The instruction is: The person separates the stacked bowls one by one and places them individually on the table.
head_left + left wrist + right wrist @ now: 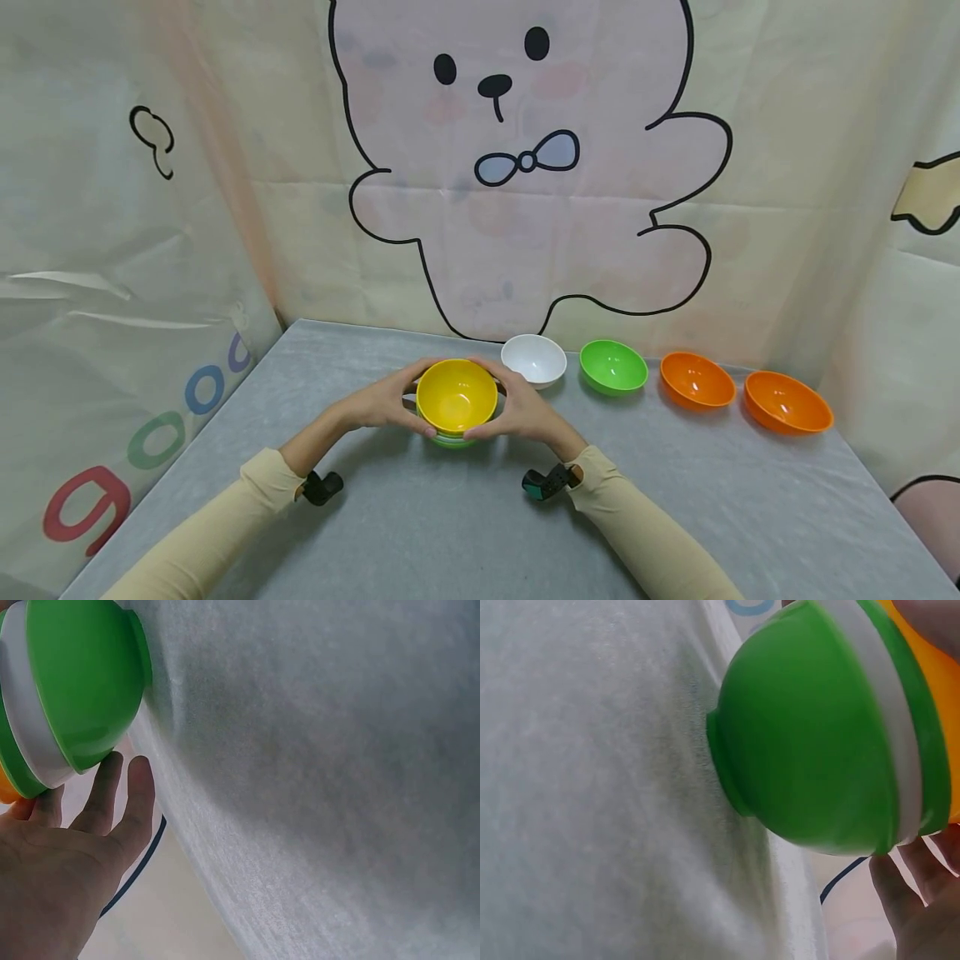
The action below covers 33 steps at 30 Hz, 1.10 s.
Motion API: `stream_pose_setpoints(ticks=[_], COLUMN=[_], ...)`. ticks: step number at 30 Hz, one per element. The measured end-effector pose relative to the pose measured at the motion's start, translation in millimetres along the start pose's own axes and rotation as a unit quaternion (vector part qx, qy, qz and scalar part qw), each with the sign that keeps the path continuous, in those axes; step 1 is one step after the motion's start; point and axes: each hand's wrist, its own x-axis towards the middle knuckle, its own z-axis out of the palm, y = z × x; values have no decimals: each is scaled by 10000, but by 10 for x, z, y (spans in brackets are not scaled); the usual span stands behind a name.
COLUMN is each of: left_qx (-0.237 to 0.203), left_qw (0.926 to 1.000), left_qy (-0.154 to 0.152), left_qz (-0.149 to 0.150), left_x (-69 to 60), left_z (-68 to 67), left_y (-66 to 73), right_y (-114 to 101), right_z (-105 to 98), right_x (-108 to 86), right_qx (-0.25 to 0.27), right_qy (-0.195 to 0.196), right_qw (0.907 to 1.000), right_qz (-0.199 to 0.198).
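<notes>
Pale printed cloth (pixel 810 208) walls in the gray-covered table (pixel 420 533), with an outlined bear and bow tie behind it and colored letters (pixel 157 439) down its left side. From my remote post I work left to right. On the left hand (pixel 386 402), which comes from a cream sleeve (pixel 202 525) with a black wrist device (pixel 322 488), I read the grip as clamped on the near-left side of the yellow bowl (pixel 457 392), thumb toward me, fingers around its side. That bowl tops an upright stack near the middle of the table; my wrist views show an upper green bowl (pixel 928 757), a stacked white bowl (pixel 26 705) and a bottom green bowl (pixel 802 742) beneath it. I can't tell whether the base touches the cloth. On the right hand (pixel 527 408), the grip clamps the yellow bowl's opposite side. Just beyond that hand I see a loose white bowl (pixel 534 361), then a loose green bowl (pixel 613 367), an orange bowl (pixel 697 381) and, farthest right, a second orange bowl (pixel 788 402), all standing open side up in a row.
</notes>
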Motion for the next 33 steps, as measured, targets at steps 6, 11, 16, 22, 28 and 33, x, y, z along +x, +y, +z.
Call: stream_pose_setpoints(ticks=[6,11,16,22,28,33], left_qx=[-121,-184,-201,-140,-77,1], left_qw=[9999,9998,9998,9998,9999,9999], left_qy=[-41,-53,-52,-74,-103,-89], left_qz=[1,13,17,111,70,-49], left_x=[-3,-4,-10,-12,-8,-24], left_z=[6,4,7,7,10,10], left_y=[3,7,11,-11,-14,-1], right_y=[-47,-136,-440,-584,-303,-241], right_z=[-52,-109,-184,-233,-302,-395], right_x=[-20,-39,-86,-151,-238,-344], right_qx=[122,207,333,524,651,600], right_qy=[156,330,357,366,467,541], right_qw=[9998,9992,9988,9979,9968,9967], right_qz=[55,68,24,-53,-73,-78])
